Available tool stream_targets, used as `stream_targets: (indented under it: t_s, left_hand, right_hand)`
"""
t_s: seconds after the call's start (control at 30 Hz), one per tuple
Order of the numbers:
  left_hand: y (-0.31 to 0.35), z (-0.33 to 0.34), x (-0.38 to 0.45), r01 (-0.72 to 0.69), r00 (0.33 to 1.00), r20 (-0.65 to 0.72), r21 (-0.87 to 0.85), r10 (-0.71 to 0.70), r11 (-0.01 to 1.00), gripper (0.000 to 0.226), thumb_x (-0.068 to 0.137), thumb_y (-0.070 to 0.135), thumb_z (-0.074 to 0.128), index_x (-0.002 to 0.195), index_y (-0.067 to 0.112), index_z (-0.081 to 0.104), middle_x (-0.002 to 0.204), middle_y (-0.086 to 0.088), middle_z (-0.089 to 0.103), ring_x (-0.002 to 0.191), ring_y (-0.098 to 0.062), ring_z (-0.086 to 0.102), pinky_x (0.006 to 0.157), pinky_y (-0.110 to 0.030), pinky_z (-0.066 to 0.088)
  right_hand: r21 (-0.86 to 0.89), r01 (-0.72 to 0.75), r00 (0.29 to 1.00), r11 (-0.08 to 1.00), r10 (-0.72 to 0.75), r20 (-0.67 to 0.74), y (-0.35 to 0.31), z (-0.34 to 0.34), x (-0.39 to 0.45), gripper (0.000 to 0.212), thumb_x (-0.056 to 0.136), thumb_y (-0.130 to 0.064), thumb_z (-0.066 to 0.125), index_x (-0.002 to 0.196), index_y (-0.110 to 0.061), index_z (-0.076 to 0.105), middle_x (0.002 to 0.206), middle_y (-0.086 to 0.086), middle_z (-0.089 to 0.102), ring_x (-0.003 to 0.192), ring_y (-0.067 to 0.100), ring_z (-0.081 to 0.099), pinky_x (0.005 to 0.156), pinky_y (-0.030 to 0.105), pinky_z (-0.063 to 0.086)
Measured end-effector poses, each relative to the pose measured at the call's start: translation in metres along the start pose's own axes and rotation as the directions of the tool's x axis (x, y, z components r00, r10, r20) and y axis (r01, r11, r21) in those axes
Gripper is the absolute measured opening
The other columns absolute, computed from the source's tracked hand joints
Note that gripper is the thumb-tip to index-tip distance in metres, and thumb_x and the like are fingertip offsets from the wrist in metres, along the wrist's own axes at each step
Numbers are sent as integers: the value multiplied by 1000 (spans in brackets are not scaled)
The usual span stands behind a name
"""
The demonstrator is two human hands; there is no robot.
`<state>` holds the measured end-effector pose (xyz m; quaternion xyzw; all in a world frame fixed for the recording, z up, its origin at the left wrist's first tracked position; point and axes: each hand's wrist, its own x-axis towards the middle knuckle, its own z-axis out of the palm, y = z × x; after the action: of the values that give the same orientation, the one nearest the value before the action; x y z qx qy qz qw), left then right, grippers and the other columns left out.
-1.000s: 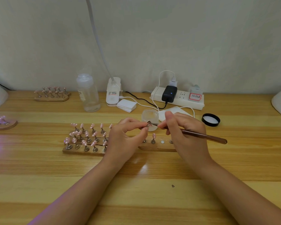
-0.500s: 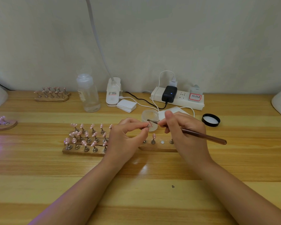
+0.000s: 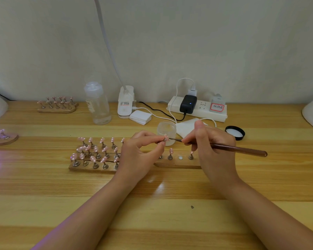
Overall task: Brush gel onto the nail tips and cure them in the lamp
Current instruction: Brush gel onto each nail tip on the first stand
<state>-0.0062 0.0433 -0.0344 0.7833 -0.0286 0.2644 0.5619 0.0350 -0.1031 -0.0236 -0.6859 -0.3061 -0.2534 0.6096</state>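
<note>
My left hand (image 3: pixel 137 156) pinches a pink nail tip (image 3: pixel 166 137) just before the frosted glass jar (image 3: pixel 166 131); my right hand (image 3: pixel 212 147) grips the brown wooden brush (image 3: pixel 238 149), bristles touching the tip.

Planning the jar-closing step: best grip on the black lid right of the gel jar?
Pinch the black lid by its rim, from above. It lies flat, white liner up, clear of the right hand, so opposite edges seem reachable.

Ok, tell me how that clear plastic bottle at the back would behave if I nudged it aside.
The tall clear plastic bottle looks mostly empty, with liquid only near its base, so it is probably light. Tall and narrow, it may tip rather than slide if pushed high. Its round body would likely roll once down, toward the white clip lamp base beside it.
</note>
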Motion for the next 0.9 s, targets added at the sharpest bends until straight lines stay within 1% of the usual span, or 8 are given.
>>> stream_targets:
  t_s: [0.1, 0.2, 0.33, 0.43, 0.53, 0.63, 0.73, 0.9]
  left_hand:
    - [0, 0, 0, 5, 1000, 3, -1, -5, 1000, 26, 77, 3, 68, 84, 28, 70, 79, 6, 65, 80, -12, 61, 70, -15, 48]
    - [0, 0, 0, 9, 1000, 2, 8, -9, 1000, 26, 77, 4, 68, 84, 29, 70, 80, 6, 65, 82, -12, 61, 73, -19, 49]
    - [0, 0, 0, 23, 1000, -3, 7, -23, 1000, 25, 77, 4, 69, 84, 28, 70, 81, 6, 65, 83, -13, 61, 76, -23, 50]
    - [0, 0, 0, 17, 1000, 2, 15, -17, 1000, 25, 77, 5, 69, 85, 29, 70, 81, 7, 65, 83, -9, 61, 75, -20, 49]
    - [0, -1, 0, 8, 1000, 0, 14, -8, 1000, 26, 77, 5, 68, 84, 30, 70, 81, 8, 65, 82, -5, 60, 75, -17, 48]
    - [-2, -1, 1, -28, 1000, -1, 41, 28, 999, 26, 77, 5, 69, 85, 29, 69, 84, 8, 65, 84, 3, 58, 75, -7, 41]
    - [-4, -1, 2, -44, 999, -10, 65, 45, 997, 22, 76, 7, 70, 84, 28, 69, 85, 11, 62, 87, 0, 57, 77, -6, 39]
    - [-4, -1, 1, -69, 997, -16, 58, 70, 996, 12, 75, 10, 71, 83, 19, 71, 88, 7, 65, 88, 1, 58, 77, -6, 39]
  right_hand:
    - [-53, 27, 999, 998, -25, 41, -1, 2, 1, 33, 91, -30, 43, 68, -21, 65, 60, -19, 56, 61, 0, 58, 60, 10, 41]
    - [-81, 20, 996, 997, -13, 84, 0, 2, 1, 32, 90, -32, 44, 70, -21, 67, 61, -17, 55, 63, 1, 57, 58, 12, 43]
    - [-74, 32, 997, 997, -26, 76, 1, 2, 1, 39, 91, -32, 43, 65, -16, 67, 58, -17, 56, 58, 2, 57, 56, 13, 42]
    - [-96, 66, 996, 993, -60, 63, 3, -1, -1, 44, 91, -30, 43, 60, -11, 68, 55, -15, 55, 52, 4, 55, 52, 19, 44]
    - [-86, 61, 998, 994, -58, 39, 5, -3, -3, 45, 91, -27, 43, 56, -8, 66, 52, -10, 58, 51, 3, 56, 54, 12, 41]
    - [-38, 16, 1000, 999, -16, 15, 6, -4, -4, 43, 90, -28, 43, 56, -12, 65, 52, -14, 58, 52, 0, 57, 55, 8, 40]
    - [32, -59, 998, 998, 60, -31, 5, -4, -4, 39, 88, -36, 43, 60, -22, 65, 56, -9, 63, 55, 2, 59, 56, 11, 42]
    - [-11, -22, 1000, 1000, 22, -14, 2, -1, -4, 34, 90, -33, 43, 65, -27, 65, 58, -18, 61, 60, 3, 59, 59, 13, 42]
